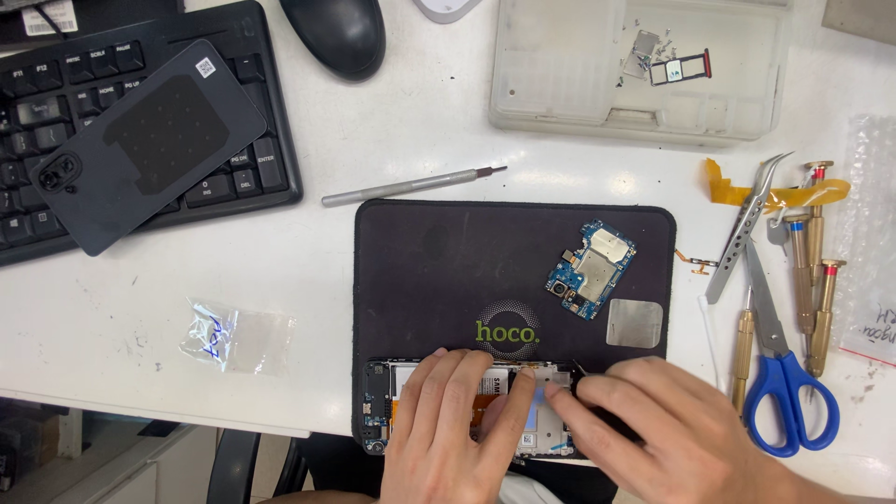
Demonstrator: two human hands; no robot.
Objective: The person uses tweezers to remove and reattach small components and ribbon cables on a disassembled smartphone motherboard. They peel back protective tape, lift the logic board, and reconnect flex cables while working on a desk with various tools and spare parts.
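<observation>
Head view of a repair bench. An opened phone [467, 411], its back removed and its battery and orange flex cable exposed, lies along the near edge of a black work mat [439, 271]. The left hand [448, 429] rests flat across the middle of the phone, fingers extended and held close together, hiding most of the battery. The right hand [672, 429] meets it from the right; thumb and forefinger are pinched on a slim black tool [590, 383] whose tip touches the phone's upper edge. The two hands together cover the phone's right half.

Farther up the mat lie a detached blue circuit board [592, 269] and, just beside it to the lower right, a square metal plate [635, 324]. A grey screwdriver [411, 187] lies on the white table [373, 121] just beyond the mat's far edge. To the left, the dark phone back cover [149, 145] rests on a black keyboard [271, 140]; a black mouse [336, 33] sits behind it. A small clear plastic bag [238, 338] lies on the table left of the mat. At the far right are a translucent parts tray [560, 84] holding screws and a card tray, tweezers [747, 224], several brass-handled screwdrivers [817, 280] and blue-handled scissors [789, 392].
</observation>
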